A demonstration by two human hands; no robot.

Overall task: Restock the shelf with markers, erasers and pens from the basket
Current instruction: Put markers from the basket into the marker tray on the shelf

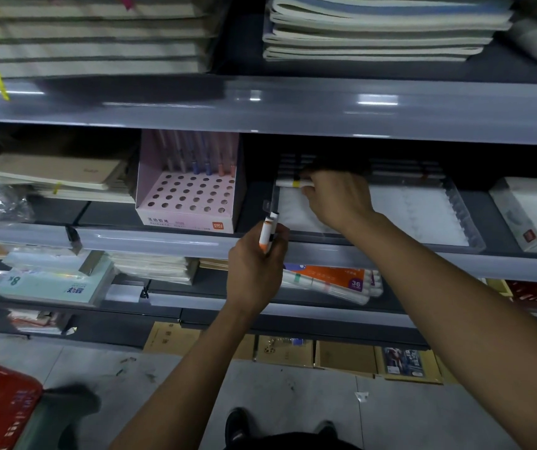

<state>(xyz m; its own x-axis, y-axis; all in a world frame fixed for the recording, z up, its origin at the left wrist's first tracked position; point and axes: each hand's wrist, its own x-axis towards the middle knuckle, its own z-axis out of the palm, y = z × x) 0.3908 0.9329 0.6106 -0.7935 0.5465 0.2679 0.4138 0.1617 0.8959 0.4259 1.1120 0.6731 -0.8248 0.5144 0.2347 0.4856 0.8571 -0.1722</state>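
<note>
You are mid-restock: your right hand (335,199) pinches a yellow-banded marker (293,183) at the far left of the clear tray (468,228), while your left hand (254,267) grips an orange-banded marker (266,233) near the shelf edge, to lay alongside next.

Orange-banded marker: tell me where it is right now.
In the head view the orange-banded marker stands nearly upright in the left hand, at the middle shelf's front edge, just left of the clear tray and right of the pink pen box.
</note>
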